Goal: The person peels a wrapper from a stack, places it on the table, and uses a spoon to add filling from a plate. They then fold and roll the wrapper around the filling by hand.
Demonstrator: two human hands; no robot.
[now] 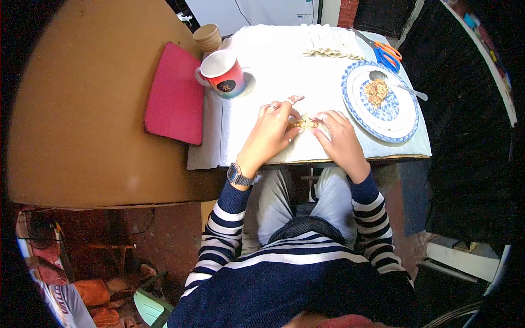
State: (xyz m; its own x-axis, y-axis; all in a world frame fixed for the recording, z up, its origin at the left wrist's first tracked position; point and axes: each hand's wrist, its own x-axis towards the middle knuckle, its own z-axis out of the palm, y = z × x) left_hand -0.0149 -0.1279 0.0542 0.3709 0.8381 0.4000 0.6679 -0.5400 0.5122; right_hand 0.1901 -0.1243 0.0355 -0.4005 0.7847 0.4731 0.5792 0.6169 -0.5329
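- Here a brown table (82, 109) carries everything; the person sits at its near edge.
- A white sheet (273, 71) covers the part of the table in front of them, and all the work lies on it.
- A red pad (176, 93) lies flat just left of the sheet.
- A blue-patterned plate (350, 101) sits to the right, with a heap of crumbly filling (376, 90) and a spoon (396, 83) resting across its far rim.
- A red mug (224, 74) stands upright at the sheet's left edge, with a paper cup (208, 37) behind it.
- A row of finished rolls (331, 44) lies at the far side, beside orange and blue scissors (387, 54).
- The left hand (268, 136), with a watch on its wrist, and the right hand (342, 142) meet near the sheet's front edge, their fingers drawn in narrow on one small piece.
- That small wrap (304, 123) lies between the fingertips, with filling showing on top. It looks light, soft and easy to tear, and its filling is loose, so it is probably best pinched gently at the outer edges rather than squeezed in the middle.
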